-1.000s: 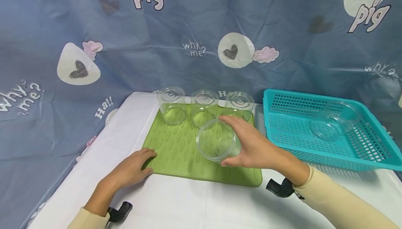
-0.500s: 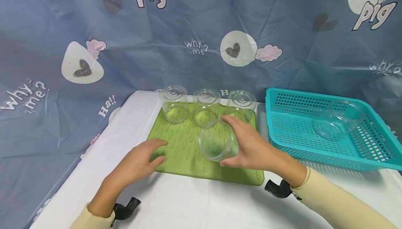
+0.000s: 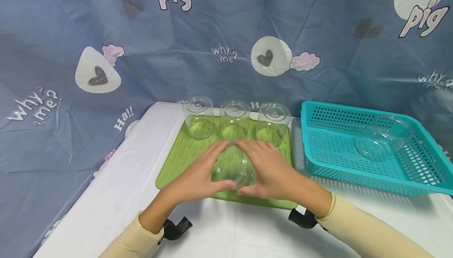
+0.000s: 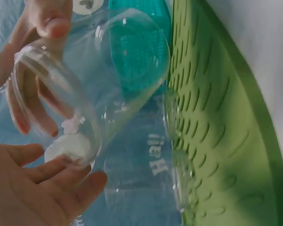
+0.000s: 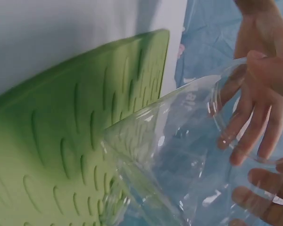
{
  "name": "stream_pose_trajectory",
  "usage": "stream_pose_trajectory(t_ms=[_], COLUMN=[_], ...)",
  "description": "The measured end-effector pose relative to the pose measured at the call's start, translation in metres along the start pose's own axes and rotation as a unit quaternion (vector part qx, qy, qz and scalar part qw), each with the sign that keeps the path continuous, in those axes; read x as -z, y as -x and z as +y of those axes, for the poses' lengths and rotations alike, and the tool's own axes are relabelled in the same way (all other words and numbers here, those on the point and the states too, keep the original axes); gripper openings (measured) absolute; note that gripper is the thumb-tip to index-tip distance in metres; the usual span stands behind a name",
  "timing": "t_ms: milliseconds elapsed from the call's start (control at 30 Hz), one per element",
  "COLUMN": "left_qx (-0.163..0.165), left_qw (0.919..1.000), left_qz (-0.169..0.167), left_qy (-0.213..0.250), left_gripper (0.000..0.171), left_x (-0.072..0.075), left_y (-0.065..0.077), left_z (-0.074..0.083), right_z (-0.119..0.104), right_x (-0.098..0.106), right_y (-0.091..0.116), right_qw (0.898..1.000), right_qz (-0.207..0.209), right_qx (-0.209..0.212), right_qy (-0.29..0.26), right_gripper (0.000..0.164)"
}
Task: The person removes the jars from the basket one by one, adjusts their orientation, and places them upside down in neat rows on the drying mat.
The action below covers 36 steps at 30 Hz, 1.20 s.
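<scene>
My right hand [image 3: 270, 169] grips a clear plastic cup [image 3: 230, 165] tipped on its side over the green mat [image 3: 177, 159]. In the right wrist view its thumb and fingers are at the cup's rim [image 5: 214, 106]. My left hand [image 3: 196, 179] is at the cup's mouth, its spread fingers [image 4: 75, 188] right at the rim in the left wrist view. Both hands face each other around the cup. Behind them, three more clear cups stand upside down in a row: one at left [image 3: 199, 118], one in the middle [image 3: 234, 120], one at right [image 3: 273, 122].
A turquoise perforated basket [image 3: 308, 140] stands to the right of the mat, with a clear cup [image 3: 375, 146] lying inside. White cloth [image 3: 209, 230] covers the table. A blue printed curtain [image 3: 170, 65] hangs behind.
My left hand has left the mat's left edge and moved right to the cup. My right hand has shifted slightly left with the cup, turning its mouth to the left.
</scene>
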<state>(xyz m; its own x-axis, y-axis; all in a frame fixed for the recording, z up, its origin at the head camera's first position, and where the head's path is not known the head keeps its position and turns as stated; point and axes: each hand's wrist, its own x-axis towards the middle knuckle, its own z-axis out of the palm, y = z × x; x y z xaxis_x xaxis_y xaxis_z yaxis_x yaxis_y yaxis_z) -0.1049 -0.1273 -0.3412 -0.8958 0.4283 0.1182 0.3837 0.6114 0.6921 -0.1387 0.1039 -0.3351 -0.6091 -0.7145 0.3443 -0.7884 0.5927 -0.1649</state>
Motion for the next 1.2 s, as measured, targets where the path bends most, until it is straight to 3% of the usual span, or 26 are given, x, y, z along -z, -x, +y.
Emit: stream_pose_trajectory(t_ms=[133, 333, 467, 567, 667, 867, 933, 1000, 1067, 1133, 1200], left_qx=[0.002, -0.029, -0.050, -0.060, -0.065, -0.089, -0.091, -0.082, -0.064, -0.038, -0.022], left_qw=[1.0000, 0.9983, 0.9951, 0.9928, 0.9907, 0.9751, 0.9705, 0.9735, 0.9824, 0.9932, 0.9962], left_qz=[-0.005, 0.041, 0.059, 0.063, 0.060, 0.041, 0.036, 0.037, 0.047, 0.065, 0.083], left_qy=[0.007, 0.028, 0.061, 0.082, 0.103, 0.199, 0.220, 0.211, 0.169, 0.089, -0.016], left_gripper=[0.108, 0.103, 0.099, 0.098, 0.096, 0.090, 0.090, 0.092, 0.093, 0.091, 0.083], left_x=[-0.005, -0.006, 0.001, 0.007, 0.011, 0.012, 0.011, 0.010, 0.011, 0.014, 0.017], left_y=[-0.001, 0.007, 0.016, 0.022, 0.026, 0.028, 0.029, 0.032, 0.037, 0.043, 0.049], left_z=[0.003, -0.005, -0.015, -0.019, -0.023, -0.026, -0.028, -0.030, -0.035, -0.044, -0.056], right_z=[-0.006, -0.011, -0.004, 0.006, 0.015, 0.021, 0.018, 0.015, 0.013, 0.012, 0.011], right_x=[-0.001, -0.002, -0.004, -0.007, -0.012, -0.021, -0.021, -0.019, -0.016, -0.012, -0.007], right_y=[0.000, 0.000, 0.007, 0.020, 0.032, 0.042, 0.043, 0.042, 0.040, 0.038, 0.035], right_qw=[1.000, 1.000, 0.996, 0.986, 0.966, 0.891, 0.881, 0.890, 0.908, 0.926, 0.941], right_qz=[0.004, -0.008, -0.020, -0.029, -0.032, -0.026, -0.019, -0.006, 0.008, 0.018, 0.020], right_qx=[-0.004, -0.001, -0.025, -0.055, -0.072, -0.041, -0.032, -0.037, -0.048, -0.052, -0.054], right_qy=[0.001, -0.013, -0.085, -0.156, -0.246, -0.451, -0.472, -0.454, -0.417, -0.372, -0.333], right_gripper=[0.108, 0.111, 0.107, 0.101, 0.099, 0.116, 0.121, 0.123, 0.121, 0.117, 0.114])
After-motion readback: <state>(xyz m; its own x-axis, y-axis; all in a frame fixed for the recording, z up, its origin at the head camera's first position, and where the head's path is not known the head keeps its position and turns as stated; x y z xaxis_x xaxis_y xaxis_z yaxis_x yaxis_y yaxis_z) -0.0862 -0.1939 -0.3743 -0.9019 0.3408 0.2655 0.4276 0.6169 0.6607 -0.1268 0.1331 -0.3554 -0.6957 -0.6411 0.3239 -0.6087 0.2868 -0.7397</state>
